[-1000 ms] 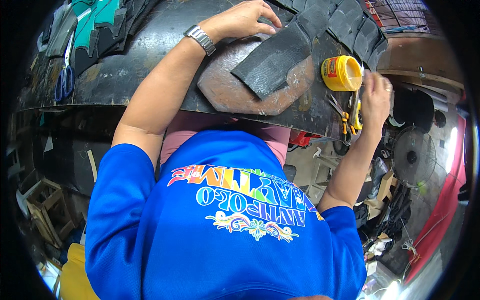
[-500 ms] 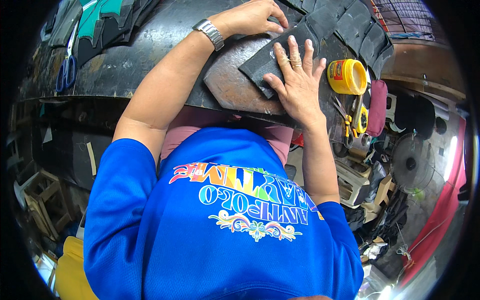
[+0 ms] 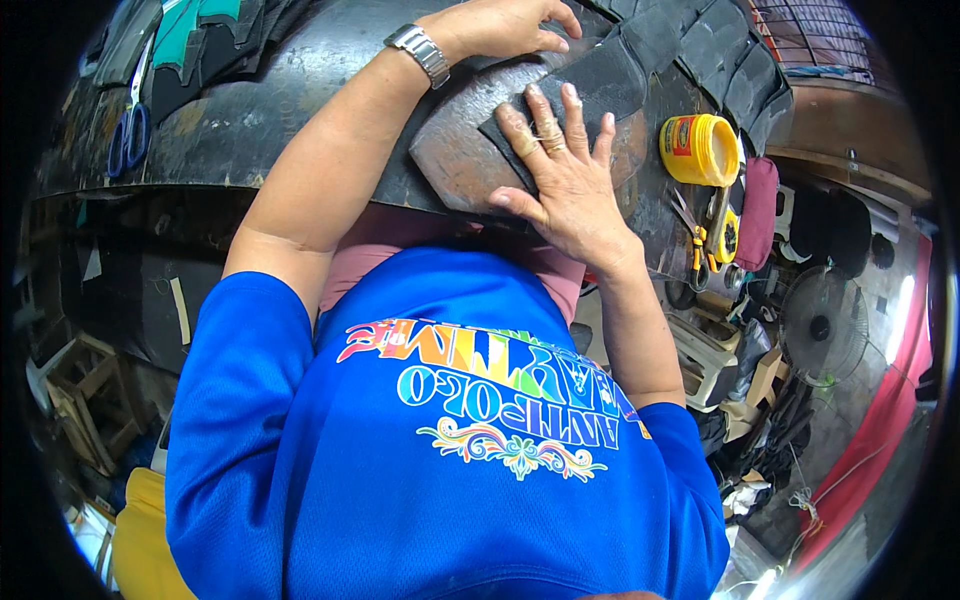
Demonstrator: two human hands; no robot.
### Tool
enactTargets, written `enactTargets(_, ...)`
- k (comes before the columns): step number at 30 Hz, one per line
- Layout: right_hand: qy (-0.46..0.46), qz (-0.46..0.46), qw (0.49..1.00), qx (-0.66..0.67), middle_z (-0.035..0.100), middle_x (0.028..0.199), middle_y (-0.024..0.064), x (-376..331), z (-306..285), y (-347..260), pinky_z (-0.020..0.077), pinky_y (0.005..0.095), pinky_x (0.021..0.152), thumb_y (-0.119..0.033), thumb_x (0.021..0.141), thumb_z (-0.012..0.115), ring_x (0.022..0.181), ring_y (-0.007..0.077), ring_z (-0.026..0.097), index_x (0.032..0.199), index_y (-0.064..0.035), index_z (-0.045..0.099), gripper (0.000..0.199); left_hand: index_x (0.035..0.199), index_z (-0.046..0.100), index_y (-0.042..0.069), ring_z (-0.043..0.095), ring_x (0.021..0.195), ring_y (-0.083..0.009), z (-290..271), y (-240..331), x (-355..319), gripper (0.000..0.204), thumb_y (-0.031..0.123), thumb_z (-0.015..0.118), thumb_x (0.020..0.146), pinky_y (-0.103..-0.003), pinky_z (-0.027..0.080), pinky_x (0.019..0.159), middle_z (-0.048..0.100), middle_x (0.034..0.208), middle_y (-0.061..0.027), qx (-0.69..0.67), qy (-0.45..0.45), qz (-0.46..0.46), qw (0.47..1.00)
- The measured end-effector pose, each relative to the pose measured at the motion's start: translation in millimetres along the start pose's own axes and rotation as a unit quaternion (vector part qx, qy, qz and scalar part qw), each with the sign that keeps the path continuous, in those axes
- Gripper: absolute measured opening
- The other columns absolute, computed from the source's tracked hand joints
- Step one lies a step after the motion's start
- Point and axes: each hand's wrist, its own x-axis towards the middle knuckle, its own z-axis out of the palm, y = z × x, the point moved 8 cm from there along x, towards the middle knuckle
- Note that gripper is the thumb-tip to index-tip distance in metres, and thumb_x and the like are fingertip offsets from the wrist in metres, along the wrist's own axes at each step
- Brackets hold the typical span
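Note:
My right hand (image 3: pixel 572 180) lies flat with its fingers spread over a black, textured flat piece (image 3: pixel 612 78), covering much of its near end. Under that piece is a worn brown-grey slab (image 3: pixel 450 150), set at the near edge of the dark work table (image 3: pixel 290 110). Beyond the slab, my left hand (image 3: pixel 505 28) hovers or rests by its far side. Its thumb and bent forefinger are apart, with nothing seen between them; the other fingers are hidden. A steel watch (image 3: pixel 420 52) circles the left wrist.
Right of the slab stands an open yellow jar (image 3: pixel 690 150) of pale paste. Yellow-handled scissors (image 3: pixel 699 255) and a maroon pouch (image 3: pixel 757 213) lie nearby. Overlapping black pieces (image 3: pixel 715 50) spread behind. Blue-handled scissors (image 3: pixel 130 140) lie at left, beside green and black cut pieces (image 3: pixel 183 50).
My right hand has slid left and a little toward me over the black piece, covering its near corner. My left hand has barely shifted.

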Motion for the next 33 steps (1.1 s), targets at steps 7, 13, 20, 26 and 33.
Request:
enactTargets(7,0.007,-0.016,0.993,0.113,0.027,0.163,0.0116,-9.6,-14.5,-8.9,0.0009,0.0725,0.113,-0.071,0.092,0.044,0.153,0.0390,0.008,0.140,-0.0357,0.058,0.061,0.106,0.072,0.002,0.068,0.098,-0.0331,-4.2,7.2,-1.2,0.026,0.015,0.071,0.085,-0.040,0.053,0.089,0.070,0.103,-0.0205,0.000,-0.008,-0.003,1.000)
enactTargets(13,0.085,0.086,0.984,0.127,0.026,0.163,0.0147,-35.9,-27.8,29.6,0.0055,0.0722,0.113,-0.070,0.094,0.039,0.150,0.0425,0.014,0.142,-0.0293,0.057,0.065,0.108,0.072,0.002,0.067,0.100,-0.0312,-4.0,-0.1,-1.3,0.026,0.019,0.069,0.088,-0.038,0.052,0.090,0.070,0.104,-0.0194,-0.051,-0.024,-0.077,0.995)
enactTargets(20,0.034,0.071,0.984,0.157,0.025,0.164,0.0121,-65.2,-11.9,15.7,-0.0002,0.0666,0.116,-0.069,0.098,0.034,0.152,0.0391,0.009,0.141,-0.0292,0.059,0.063,0.110,0.072,0.005,0.066,0.101,-0.0300,1.0,5.0,1.0,0.027,0.020,0.071,0.087,-0.037,0.051,0.091,0.068,0.107,-0.0167,0.025,-0.020,0.013,0.999)
enactTargets(26,0.156,0.168,0.970,0.086,0.038,0.156,0.0174,-60.9,-20.3,43.4,0.0094,0.0702,0.113,-0.054,0.096,0.053,0.148,0.0419,0.023,0.139,-0.0189,0.058,0.056,0.133,0.062,0.006,0.064,0.113,-0.0186,20.0,-5.3,6.8,0.043,0.023,0.069,0.094,-0.032,0.050,0.098,0.067,0.127,-0.0104,-0.023,-0.092,-0.030,0.995)
enactTargets(33,0.124,0.077,0.972,0.182,0.034,0.159,0.0147,-68.1,-17.0,4.3,0.0030,0.0662,0.116,-0.055,0.093,0.057,0.151,0.0394,0.016,0.133,-0.0173,0.065,0.056,0.130,0.064,0.001,0.062,0.117,-0.0184,21.0,-10.2,15.6,0.043,0.023,0.070,0.093,-0.032,0.047,0.102,0.067,0.127,-0.0127,-0.074,-0.029,-0.106,0.991)
